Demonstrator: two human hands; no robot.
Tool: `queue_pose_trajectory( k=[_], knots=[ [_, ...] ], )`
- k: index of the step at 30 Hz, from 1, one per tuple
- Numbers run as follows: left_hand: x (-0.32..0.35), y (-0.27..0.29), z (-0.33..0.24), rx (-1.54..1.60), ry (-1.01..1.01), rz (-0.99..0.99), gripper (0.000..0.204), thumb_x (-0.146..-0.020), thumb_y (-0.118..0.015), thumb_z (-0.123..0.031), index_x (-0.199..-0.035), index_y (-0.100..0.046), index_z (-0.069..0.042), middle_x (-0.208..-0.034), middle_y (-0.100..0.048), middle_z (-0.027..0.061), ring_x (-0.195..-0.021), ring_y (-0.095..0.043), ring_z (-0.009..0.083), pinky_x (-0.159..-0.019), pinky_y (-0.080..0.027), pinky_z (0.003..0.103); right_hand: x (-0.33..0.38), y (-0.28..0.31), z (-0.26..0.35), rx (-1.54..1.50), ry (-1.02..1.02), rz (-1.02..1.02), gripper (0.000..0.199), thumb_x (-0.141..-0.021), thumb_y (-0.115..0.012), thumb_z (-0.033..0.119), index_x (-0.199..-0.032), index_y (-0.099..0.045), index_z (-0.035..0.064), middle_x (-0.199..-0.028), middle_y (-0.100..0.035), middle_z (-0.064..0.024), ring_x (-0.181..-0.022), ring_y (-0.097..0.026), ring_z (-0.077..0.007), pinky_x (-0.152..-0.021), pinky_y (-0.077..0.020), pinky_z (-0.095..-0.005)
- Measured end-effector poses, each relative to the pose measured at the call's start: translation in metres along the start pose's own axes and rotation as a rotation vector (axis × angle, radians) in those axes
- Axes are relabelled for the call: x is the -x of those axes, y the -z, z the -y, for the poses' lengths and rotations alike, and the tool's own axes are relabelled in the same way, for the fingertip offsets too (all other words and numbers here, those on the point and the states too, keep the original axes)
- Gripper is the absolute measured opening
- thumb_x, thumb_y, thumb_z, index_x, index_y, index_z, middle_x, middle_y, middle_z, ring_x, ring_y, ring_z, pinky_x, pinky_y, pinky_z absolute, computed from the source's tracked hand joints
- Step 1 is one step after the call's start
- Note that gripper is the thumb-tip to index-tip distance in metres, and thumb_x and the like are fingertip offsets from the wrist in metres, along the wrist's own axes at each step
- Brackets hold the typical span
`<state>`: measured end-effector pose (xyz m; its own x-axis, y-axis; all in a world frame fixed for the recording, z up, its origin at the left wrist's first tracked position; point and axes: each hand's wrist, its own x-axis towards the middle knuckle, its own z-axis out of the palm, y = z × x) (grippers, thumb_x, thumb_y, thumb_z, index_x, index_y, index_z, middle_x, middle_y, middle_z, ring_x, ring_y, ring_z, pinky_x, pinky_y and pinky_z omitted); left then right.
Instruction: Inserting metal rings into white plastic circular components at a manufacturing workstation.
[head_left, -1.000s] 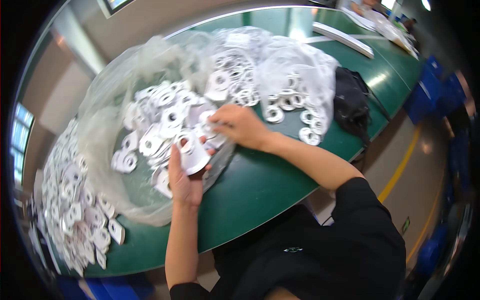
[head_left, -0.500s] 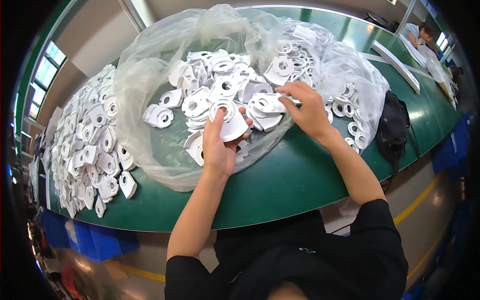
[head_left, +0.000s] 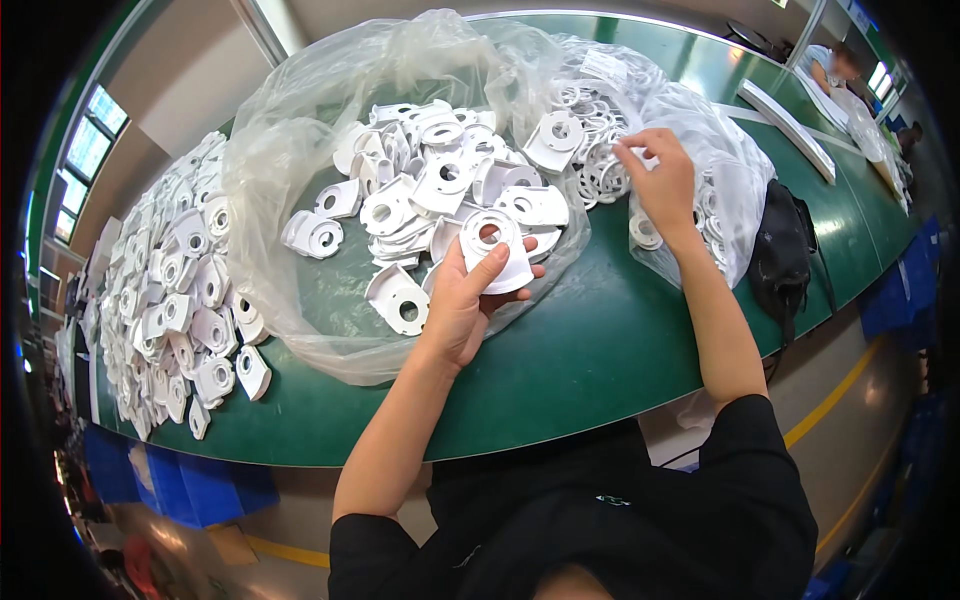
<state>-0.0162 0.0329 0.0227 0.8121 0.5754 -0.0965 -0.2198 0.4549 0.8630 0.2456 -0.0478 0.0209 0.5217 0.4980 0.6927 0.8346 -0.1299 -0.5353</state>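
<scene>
My left hand grips a white plastic plate with a round hole near one end. The thumb lies on its face and the fingers reach underneath. Beyond it, a pile of similar white plates lies inside an opened clear plastic bag. To the right, my right hand is over a heap of white plastic rings, thumb and fingertips brought together at its edge. Whatever is between those fingertips is too small to make out.
A large heap of white plates covers the table's left end. More rings show through a clear bag beside a black pouch. A long white strip lies on the green table. Another person sits at far right.
My right hand has moved right, from the bagged plates to the rings. My left hand, still holding its plate, has shifted slightly right and nearer to me.
</scene>
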Motion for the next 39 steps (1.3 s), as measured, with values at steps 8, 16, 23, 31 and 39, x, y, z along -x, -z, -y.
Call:
queue_pose_trajectory(
  k=[8, 16, 23, 31, 39],
  knots=[
    [0.0, -0.001, 0.0, 0.078, 0.04, 0.009, 0.047, -0.091, -0.059, -0.022, -0.129, -0.038, -0.004, -0.114, -0.06, 0.016, -0.093, -0.065, 0.0238, -0.066, -0.055, 0.028, -0.004, 0.003, 0.004, -0.123, -0.22, 0.046, 0.016, -0.083, -0.069, 0.016, -0.093, -0.071, 0.004, -0.078, -0.066, -0.0049, -0.07, -0.056, -0.0064, -0.059, -0.0441, -0.0223],
    [-0.001, -0.001, 0.003, 0.095, 0.058, 0.054, 0.048, -0.089, -0.055, -0.012, -0.132, -0.035, -0.005, -0.119, -0.058, 0.0176, -0.096, -0.065, 0.025, -0.069, -0.057, 0.029, -0.006, 0.006, 0.002, -0.331, -0.223, 0.042, 0.023, -0.084, -0.069, 0.011, -0.103, -0.067, 0.0005, -0.082, -0.068, -0.0053, -0.073, -0.061, -0.0076, -0.069, -0.0487, -0.0227],
    [0.0, -0.002, 0.005, 0.082, 0.082, 0.112, 0.051, -0.087, -0.051, 0.0, -0.134, -0.032, -0.005, -0.123, -0.056, 0.0183, -0.102, -0.063, 0.0263, -0.071, -0.057, 0.029, -0.005, -0.006, -0.022, -0.582, -0.27, -0.03, 0.018, -0.084, -0.068, 0.008, -0.098, -0.066, -0.0036, -0.087, -0.068, -0.0067, -0.078, -0.062, -0.0093, -0.075, -0.0502, -0.0228],
    [-0.001, 0.0, 0.008, 0.075, 0.088, 0.132, 0.056, -0.087, -0.052, -0.001, -0.137, -0.028, -0.006, -0.124, -0.055, 0.0168, -0.102, -0.063, 0.0256, -0.072, -0.056, 0.029, 0.003, -0.014, 0.004, -0.783, -0.428, 0.038, 0.021, -0.089, -0.063, 0.011, -0.107, -0.063, -0.0021, -0.091, -0.065, -0.0046, -0.079, -0.06, -0.0081, -0.07, -0.0516, -0.024],
    [-0.001, -0.002, 0.01, 0.009, 0.118, 0.164, 0.057, -0.087, -0.049, -0.001, -0.139, -0.026, -0.005, -0.123, -0.055, 0.0162, -0.1, -0.064, 0.0248, -0.072, -0.056, 0.029, 0.026, -0.006, 0.056, -0.483, 0.169, 0.374, 0.023, -0.088, -0.058, 0.002, -0.109, -0.066, 0.007, -0.094, -0.063, -0.0052, -0.086, -0.058, -0.0139, -0.071, -0.049, -0.0257]
  ],
)
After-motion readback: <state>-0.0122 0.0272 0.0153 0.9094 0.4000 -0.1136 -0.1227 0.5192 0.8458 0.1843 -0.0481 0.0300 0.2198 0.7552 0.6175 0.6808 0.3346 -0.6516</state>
